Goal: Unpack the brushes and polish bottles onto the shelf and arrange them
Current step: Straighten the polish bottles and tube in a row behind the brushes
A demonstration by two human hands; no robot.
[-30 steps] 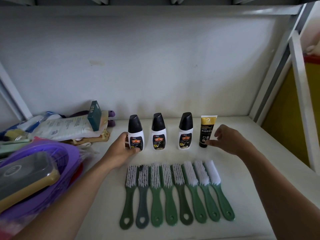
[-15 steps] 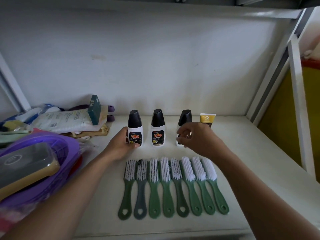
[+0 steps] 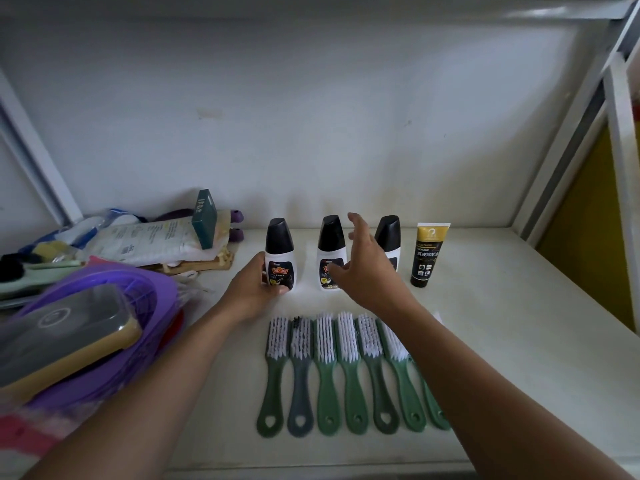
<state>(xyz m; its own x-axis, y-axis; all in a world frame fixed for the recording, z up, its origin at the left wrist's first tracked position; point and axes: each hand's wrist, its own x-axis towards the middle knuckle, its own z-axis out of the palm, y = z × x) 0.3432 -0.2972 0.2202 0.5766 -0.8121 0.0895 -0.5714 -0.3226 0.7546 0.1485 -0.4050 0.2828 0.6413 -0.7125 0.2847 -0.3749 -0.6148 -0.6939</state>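
Left grip [image 3: 252, 292] closed round the lower body of left bottle [image 3: 281, 258]: thumb across the label front, fingers behind. Bottle upright on shelf [image 3: 519, 341]. Right grip [image 3: 367, 271] open, fingers spread and loose, holding nothing. It hangs in front of mid bottle [image 3: 330, 247] and right bottle [image 3: 389, 233], covering part of each; contact with either cannot be told. All three bottles are white with black caps, upright, in one row toward the back wall, apart from one another. Tube [image 3: 427, 254], black and gold, stands cap-down just right of right bottle, same row. Brushes [image 3: 327, 375] lie flat in front of the bottles, side by side, bristles up and toward the wall, handles toward the person. Seven show; right forearm crosses the right end of the row. Second from left has a grey handle, the others green. Left end of shelf: purple basket [image 3: 145, 282] carrying a grey-and-tan case [image 3: 59, 327]. Behind it, a white packet [image 3: 149, 240] with a dark green box [image 3: 205, 220] leaning on it.
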